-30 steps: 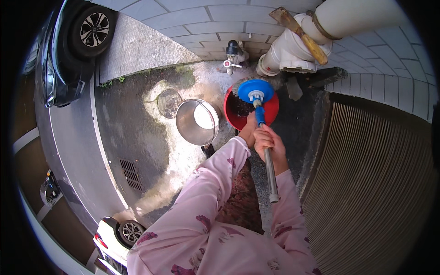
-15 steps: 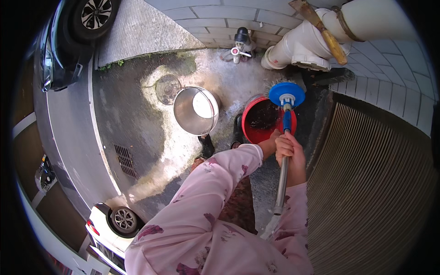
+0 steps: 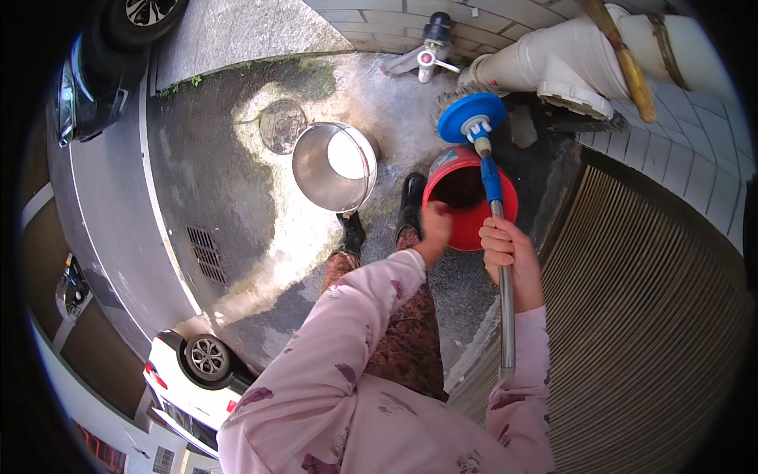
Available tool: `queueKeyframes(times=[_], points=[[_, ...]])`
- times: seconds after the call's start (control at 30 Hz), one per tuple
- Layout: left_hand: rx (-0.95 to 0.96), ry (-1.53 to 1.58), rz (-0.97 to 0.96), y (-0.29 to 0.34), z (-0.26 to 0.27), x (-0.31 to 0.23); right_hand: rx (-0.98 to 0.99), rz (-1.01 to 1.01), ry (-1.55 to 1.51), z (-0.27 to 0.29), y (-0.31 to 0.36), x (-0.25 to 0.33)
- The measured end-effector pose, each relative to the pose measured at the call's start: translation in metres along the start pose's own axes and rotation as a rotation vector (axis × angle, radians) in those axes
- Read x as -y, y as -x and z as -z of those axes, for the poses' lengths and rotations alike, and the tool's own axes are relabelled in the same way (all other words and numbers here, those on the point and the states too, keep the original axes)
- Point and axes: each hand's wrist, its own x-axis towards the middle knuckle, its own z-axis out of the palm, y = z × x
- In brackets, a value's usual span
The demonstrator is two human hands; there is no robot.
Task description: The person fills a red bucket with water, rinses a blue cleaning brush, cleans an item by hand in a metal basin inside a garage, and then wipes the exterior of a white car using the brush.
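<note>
My right hand (image 3: 509,251) is wrapped around the metal pole of a long-handled scrub brush (image 3: 471,118). Its round blue head is tilted above the far rim of a red bucket (image 3: 505,207), and grey bristles show on the side away from me. The dark inside of the bucket is partly hidden behind the brush's blue joint. Blurred by motion, my left hand (image 3: 437,225) is off the pole, beside the bucket's near left rim; its fingers do not show clearly. Left of the red bucket stands a metal pail (image 3: 320,178) with a wire handle.
My boots (image 3: 411,201) stand between the two buckets. By the far wall are a tap (image 3: 427,59) and a thick white pipe (image 3: 568,63) with a wooden-handled tool (image 3: 628,71) on it. A ribbed surface (image 3: 632,316) lies at right. Parked cars (image 3: 189,387) are at left.
My left hand has come away from the pole and moved left to the red bucket's side. The brush head has shifted slightly left and farther away, the pole tilting with it.
</note>
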Motion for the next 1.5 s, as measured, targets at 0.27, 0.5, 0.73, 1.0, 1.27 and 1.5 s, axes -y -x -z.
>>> queueKeyframes(times=[0.27, 0.5, 0.73, 1.0, 1.27, 1.5], points=[[-0.550, -0.490, 0.101, -0.156, 0.136, 0.042, 0.070, -0.132, -0.210, 0.005, -0.054, -0.007], [0.115, 0.182, 0.417, -0.198, 0.157, 0.063, 0.078, -0.083, -0.291, 0.011, -0.073, -0.017], [-0.088, 0.126, 0.409, -0.187, 0.178, 0.023, 0.086, -0.091, -0.292, 0.008, -0.061, -0.010], [0.083, 0.634, 0.388, -0.168, 0.116, -0.069, 0.111, -0.049, -0.253, 0.002, -0.039, -0.010], [0.119, 0.454, 0.234, -0.195, 0.083, -0.062, 0.085, -0.059, -0.225, 0.002, -0.026, -0.020], [-0.004, 0.025, 0.140, -0.219, 0.087, -0.041, 0.037, -0.097, -0.206, 0.008, -0.040, -0.031]])
